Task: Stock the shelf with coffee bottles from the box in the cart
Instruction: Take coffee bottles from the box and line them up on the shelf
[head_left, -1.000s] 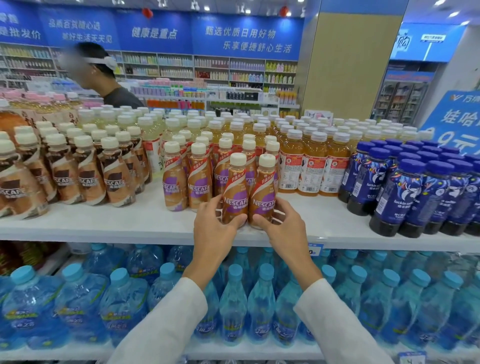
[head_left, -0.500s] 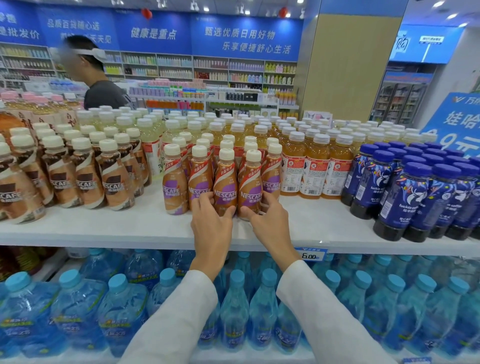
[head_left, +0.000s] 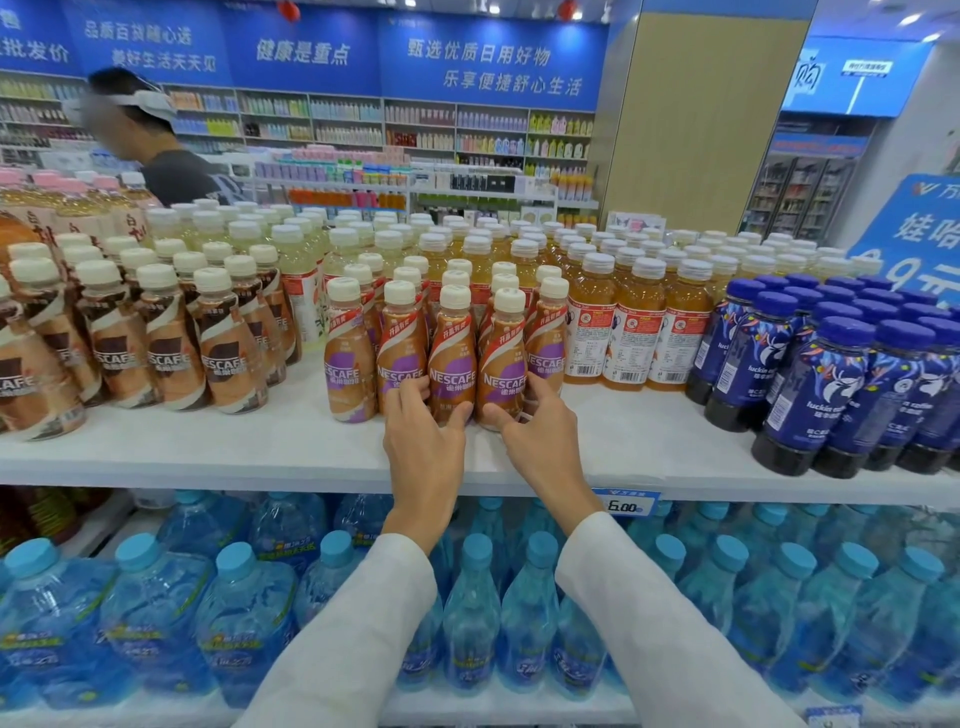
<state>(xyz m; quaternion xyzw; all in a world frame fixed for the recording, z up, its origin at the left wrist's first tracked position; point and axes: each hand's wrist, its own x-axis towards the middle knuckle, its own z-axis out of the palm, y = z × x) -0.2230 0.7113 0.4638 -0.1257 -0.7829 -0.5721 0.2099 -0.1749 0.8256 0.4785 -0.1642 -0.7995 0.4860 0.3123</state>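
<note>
Pushed back from the shelf edge over the past second, two upright coffee bottles now stand level with the purple-label front row. Left hand and right hand each curl fingers round one bottle's base, both bottles directly ahead of them; neither hand is nearer.

Upright purple-label coffee bottles crowd the shelf.
</note>
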